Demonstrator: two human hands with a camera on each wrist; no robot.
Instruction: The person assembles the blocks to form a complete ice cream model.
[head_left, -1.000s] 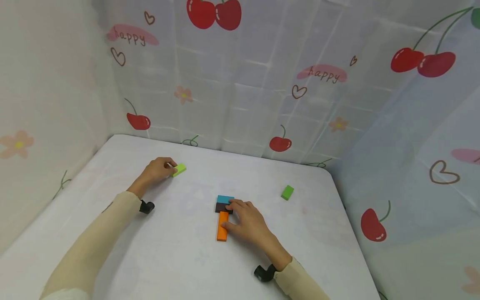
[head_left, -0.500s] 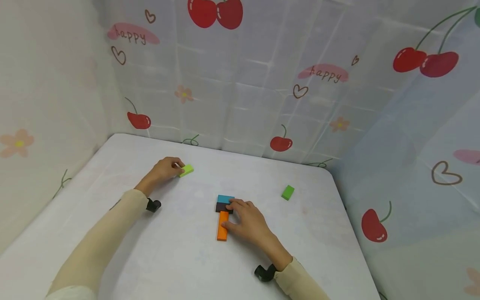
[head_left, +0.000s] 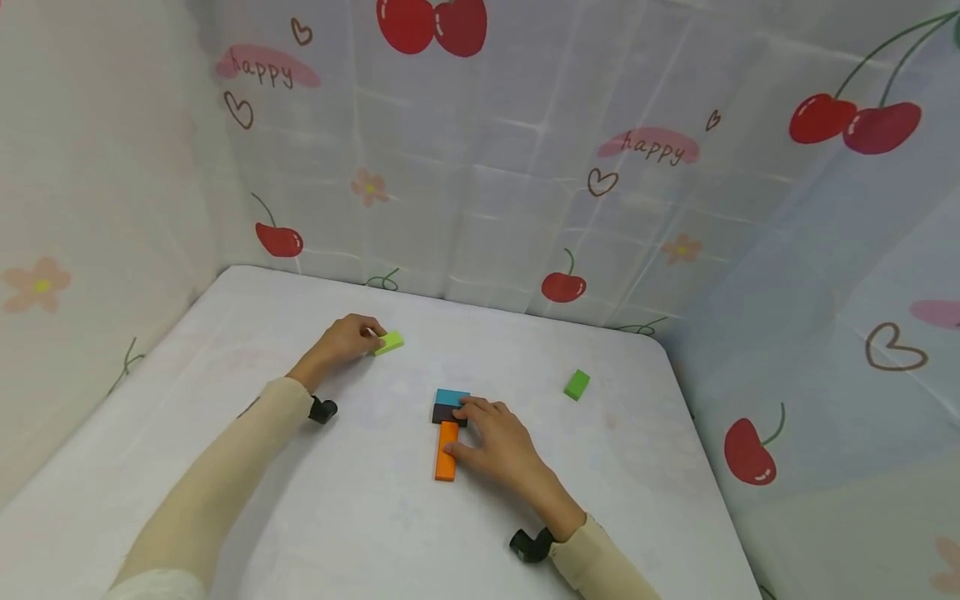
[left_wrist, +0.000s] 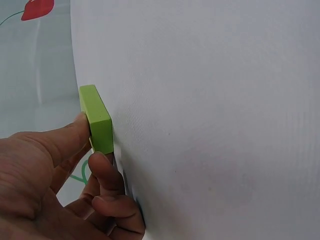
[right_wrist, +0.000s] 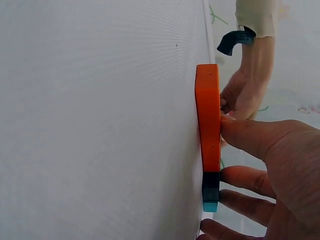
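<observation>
My left hand [head_left: 347,340] pinches a light green block [head_left: 391,342] toward the back left of the table. In the left wrist view, the thumb lies on one face of this block [left_wrist: 102,134] with the fingers on its other side. At the middle, my right hand [head_left: 501,446] rests on a row of flat blocks. Its thumb touches an orange block [head_left: 446,463] lying lengthwise. The fingertips touch a black block [head_left: 443,413] at the orange block's far end. A blue block [head_left: 452,397] lies against the black one's far side, its right corner by the fingers.
A darker green block [head_left: 577,384] lies alone to the right on the white table [head_left: 360,517]. A curtain [head_left: 480,183] printed with cherries and hearts hangs behind the table's back edge. Both wrists carry black cameras.
My left hand has moved to the right with the light green block, closer to the middle row. The right hand and the blocks under it have stayed in place.
</observation>
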